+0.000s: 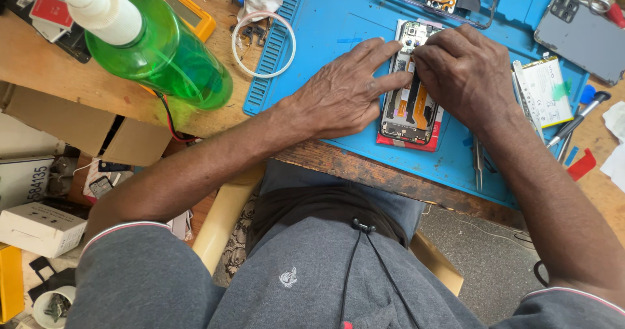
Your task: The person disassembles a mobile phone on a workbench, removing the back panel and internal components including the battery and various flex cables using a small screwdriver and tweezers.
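With the left hand (pixel 345 94) flat, steadying the opened phone (pixel 410 107), and right hand (pixel 465 75) fingertips pinching near its top, a slip could probably tear the orange ribbon cable (pixel 422 104).

At ten o'clock we see a green spray bottle (pixel 166 52) beside a white ring (pixel 263 44); at two, a grey phone back cover (pixel 581 38); tweezers (pixel 478 163) on the blue mat (pixel 312 16).
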